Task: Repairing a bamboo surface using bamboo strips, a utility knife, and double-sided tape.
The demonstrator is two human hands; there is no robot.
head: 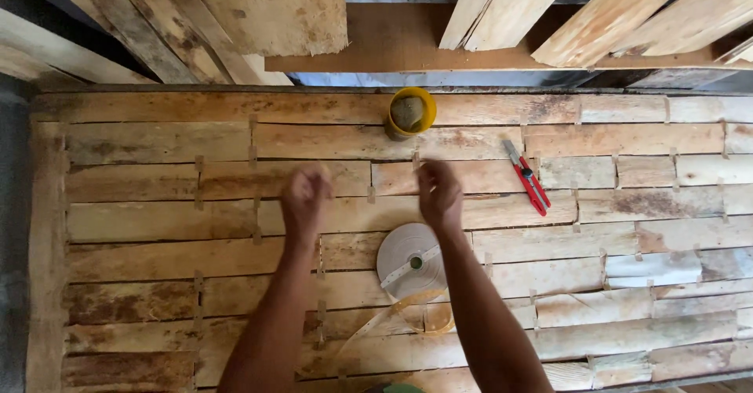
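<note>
While both fists hover closed over the plank panel [157, 228], the white tape roll [411, 261] lies just below the right hand [439, 195], left hand [306, 194] farther off.

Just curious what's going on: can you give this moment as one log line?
left hand: closed, above plank mat | right hand: closed, above tape roll | yellow cup, red pliers untouched

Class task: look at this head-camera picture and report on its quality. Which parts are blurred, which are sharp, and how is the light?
Head view: both the left hand and the right hand are smeared by motion blur, so their fingers cannot be made out; the red-handled cutters, yellow cup and white tape roll are sharp; light is soft and even, with no glare and only faint shadows on the plank surface.
</note>
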